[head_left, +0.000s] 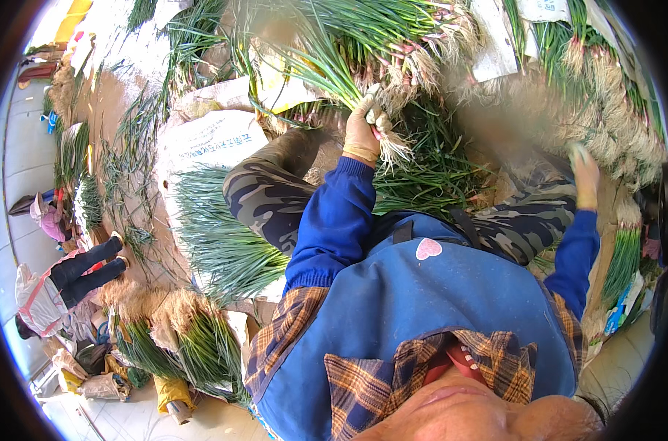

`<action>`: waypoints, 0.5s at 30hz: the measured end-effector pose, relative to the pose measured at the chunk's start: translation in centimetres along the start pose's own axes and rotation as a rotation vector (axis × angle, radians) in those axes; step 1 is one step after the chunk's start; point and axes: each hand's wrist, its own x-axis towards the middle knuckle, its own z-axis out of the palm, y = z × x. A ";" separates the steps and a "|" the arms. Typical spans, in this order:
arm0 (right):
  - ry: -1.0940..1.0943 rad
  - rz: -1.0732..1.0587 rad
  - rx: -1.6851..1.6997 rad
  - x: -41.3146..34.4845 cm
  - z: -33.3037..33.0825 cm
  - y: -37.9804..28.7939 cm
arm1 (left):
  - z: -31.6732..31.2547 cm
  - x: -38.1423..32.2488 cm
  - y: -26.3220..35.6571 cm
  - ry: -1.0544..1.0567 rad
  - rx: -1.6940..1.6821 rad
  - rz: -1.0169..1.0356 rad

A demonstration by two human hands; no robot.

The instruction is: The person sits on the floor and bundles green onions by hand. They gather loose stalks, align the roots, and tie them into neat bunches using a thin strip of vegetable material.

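In my left hand, which wears what looks like a thin pale glove, is a small bunch of green onions. Their leaves point up and to the left, and their white roots hang out below the fist. My right hand is off to the right by my right knee, close to a large mass of rooted onions. Motion blurs its fingers, so whether they hold anything is unclear. Between my legs lies a heap of loose green leaves. Beyond my left hand is a thick pile of onions with reddish stems.
Beside my left knee, trimmed-looking green onions lie on a white sack bearing writing. More bundles stand lower left, near a yellow bag. Two people are at the far left. Leaves litter the ground.
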 end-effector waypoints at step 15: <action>-0.231 -0.710 -0.821 4.4 42.7 -26.0 | -2.3 1.5 1.3 0.101 0.253 0.177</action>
